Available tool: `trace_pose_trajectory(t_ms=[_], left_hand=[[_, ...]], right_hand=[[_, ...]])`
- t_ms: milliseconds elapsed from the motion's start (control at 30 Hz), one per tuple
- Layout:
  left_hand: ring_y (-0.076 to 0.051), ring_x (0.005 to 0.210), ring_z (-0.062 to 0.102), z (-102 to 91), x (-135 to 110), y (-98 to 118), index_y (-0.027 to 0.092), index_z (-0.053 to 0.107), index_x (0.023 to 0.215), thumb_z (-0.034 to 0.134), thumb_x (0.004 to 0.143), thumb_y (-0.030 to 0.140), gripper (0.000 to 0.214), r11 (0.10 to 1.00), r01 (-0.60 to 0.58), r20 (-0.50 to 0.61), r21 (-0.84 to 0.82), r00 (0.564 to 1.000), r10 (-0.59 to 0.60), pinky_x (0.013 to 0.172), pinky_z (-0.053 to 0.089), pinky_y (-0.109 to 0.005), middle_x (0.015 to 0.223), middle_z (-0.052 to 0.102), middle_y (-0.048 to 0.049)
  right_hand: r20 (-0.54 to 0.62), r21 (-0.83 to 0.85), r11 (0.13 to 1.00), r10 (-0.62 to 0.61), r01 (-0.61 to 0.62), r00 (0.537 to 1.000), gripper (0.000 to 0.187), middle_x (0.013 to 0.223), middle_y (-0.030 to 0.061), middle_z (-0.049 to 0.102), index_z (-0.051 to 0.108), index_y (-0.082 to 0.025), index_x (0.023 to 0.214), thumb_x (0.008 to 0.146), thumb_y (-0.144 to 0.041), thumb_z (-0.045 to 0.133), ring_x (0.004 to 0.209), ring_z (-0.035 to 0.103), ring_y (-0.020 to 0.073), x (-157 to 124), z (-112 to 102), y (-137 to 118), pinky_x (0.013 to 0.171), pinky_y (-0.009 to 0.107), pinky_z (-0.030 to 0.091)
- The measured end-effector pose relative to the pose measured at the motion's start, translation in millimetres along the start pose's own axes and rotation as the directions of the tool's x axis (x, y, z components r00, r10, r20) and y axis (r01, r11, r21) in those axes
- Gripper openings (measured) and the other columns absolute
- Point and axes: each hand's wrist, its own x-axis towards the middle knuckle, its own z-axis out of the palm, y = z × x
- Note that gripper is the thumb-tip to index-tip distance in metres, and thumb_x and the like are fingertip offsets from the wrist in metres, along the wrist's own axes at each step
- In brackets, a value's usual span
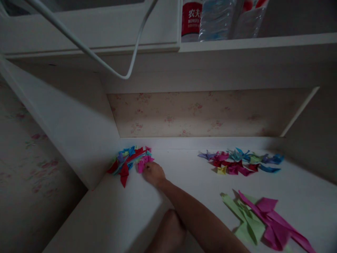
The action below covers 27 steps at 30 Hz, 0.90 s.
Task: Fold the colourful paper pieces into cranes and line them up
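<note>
My right hand (pixel 154 174) reaches across the white desk to the far left, its fingers closed at a pink folded-paper piece (pixel 143 163), which looks like an origami crane. Around it lies a heap of small folded-paper cranes (pixel 124 165) in red, blue, purple and green. Below my right forearm, at bottom centre, is a rounded, dim shape that seems to be my left hand (pixel 171 225); its fingers are hidden. Several more small paper cranes (pixel 237 163) lie in rows at the back right. Nearer, a large green one (pixel 247 218) and a large magenta one (pixel 276 221) overlap.
A side panel (pixel 68 130) bounds the desk at left, and a low back ledge (pixel 179 143) runs behind it. Overhead, a shelf (pixel 258 42) holds plastic bottles (pixel 217 19). A white cable (pixel 126 75) hangs in front of the cabinet.
</note>
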Motion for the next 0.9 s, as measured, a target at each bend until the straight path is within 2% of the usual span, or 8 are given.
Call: trace_pose_trajectory(t_ms=[100,200,267,333,467,600,700,900], left_hand=[[-0.017,0.064,0.058,-3.8,-0.3,2.0,0.015,0.067,0.065,0.045,0.075,0.019,0.024,0.998,-0.05,-0.059,0.037,0.997,0.052,0.063,0.045,-0.026,0.065,0.065,-0.0031],[-0.011,0.045,0.047,-3.3,2.8,-0.5,0.015,0.057,0.062,0.043,0.082,0.032,0.029,0.999,0.042,-0.132,-0.005,0.99,-0.043,0.043,0.035,-0.02,0.051,0.049,0.0023],[-0.007,0.036,0.039,-3.2,5.5,-2.6,0.016,0.055,0.07,0.043,0.082,0.042,0.032,0.988,0.102,-0.151,-0.113,0.981,-0.118,0.033,0.026,-0.019,0.053,0.044,0.0051],[-0.005,0.031,0.035,-4.7,7.6,-2.8,0.017,0.053,0.078,0.045,0.081,0.048,0.032,0.966,0.114,-0.164,-0.232,0.974,-0.154,0.028,0.019,-0.018,0.061,0.044,0.0061],[-0.002,0.03,0.037,-9.7,7.9,3.3,0.018,0.051,0.086,0.049,0.079,0.051,0.034,0.9,0.076,-0.175,-0.43,0.971,-0.166,0.027,0.021,-0.016,0.073,0.048,0.0048],[-0.004,0.038,0.046,-10.3,4.4,8.4,0.018,0.052,0.093,0.049,0.08,0.053,0.037,0.865,0.075,-0.157,-0.496,0.972,-0.175,0.03,0.031,-0.016,0.081,0.052,0.0021],[-0.006,0.041,0.047,-9.0,2.2,8.1,0.015,0.055,0.083,0.053,0.079,0.051,0.037,0.9,0.103,-0.101,-0.424,0.982,-0.16,0.033,0.033,-0.016,0.074,0.054,0.0008],[-0.007,0.044,0.048,-9.6,-0.3,7.3,0.013,0.061,0.08,0.056,0.078,0.048,0.035,0.937,0.086,-0.059,-0.338,0.992,-0.112,0.036,0.036,-0.017,0.072,0.056,-0.0003]], right_hand=[[0.008,0.203,0.979,0.032,-0.033,0.999,0.016,0.087,0.0,0.067,0.063,-0.022,0.09,0.085,-0.029,0.049,0.067,0.063,0.0118,-18.5,-16.8,6.2,0.062,0.022,0.047],[-0.003,0.397,0.916,0.07,-0.063,0.998,0.021,0.084,0.0006,0.066,0.059,-0.02,0.094,0.087,-0.035,0.047,0.053,0.06,0.0097,-46.1,-43.1,17.1,0.049,0.02,0.045],[-0.036,0.493,0.867,0.101,-0.07,0.994,0.025,0.085,0.002,0.065,0.056,-0.019,0.094,0.086,-0.041,0.047,0.054,0.06,0.0104,-68.5,-65.8,25.8,0.048,0.021,0.046],[-0.067,0.559,0.826,0.131,-0.072,0.989,0.03,0.089,0.0033,0.064,0.055,-0.019,0.094,0.084,-0.047,0.049,0.055,0.06,0.0109,-92.5,-89.1,34.7,0.049,0.022,0.047],[-0.083,0.67,0.736,0.206,-0.098,0.975,0.032,0.072,0.0009,0.063,0.057,-0.018,0.089,0.08,-0.049,0.057,0.051,0.056,0.0114,-139.5,-121.1,52.8,0.049,0.023,0.045],[-0.029,0.727,0.669,0.253,-0.153,0.967,0.032,0.055,-0.0015,0.059,0.061,-0.017,0.087,0.078,-0.048,0.064,0.046,0.051,0.0113,-177.7,-123.7,70.9,0.048,0.023,0.041],[-0.02,0.738,0.652,0.281,-0.175,0.96,0.033,0.051,-0.0019,0.057,0.063,-0.017,0.087,0.077,-0.048,0.065,0.046,0.049,0.011,-195.1,-119.2,79.7,0.047,0.023,0.037],[0.009,0.774,0.611,0.256,-0.169,0.967,0.031,0.064,0.0017,0.063,0.064,-0.016,0.083,0.073,-0.045,0.07,0.047,0.049,0.0097,-202.2,-122.8,75.7,0.048,0.023,0.036]])
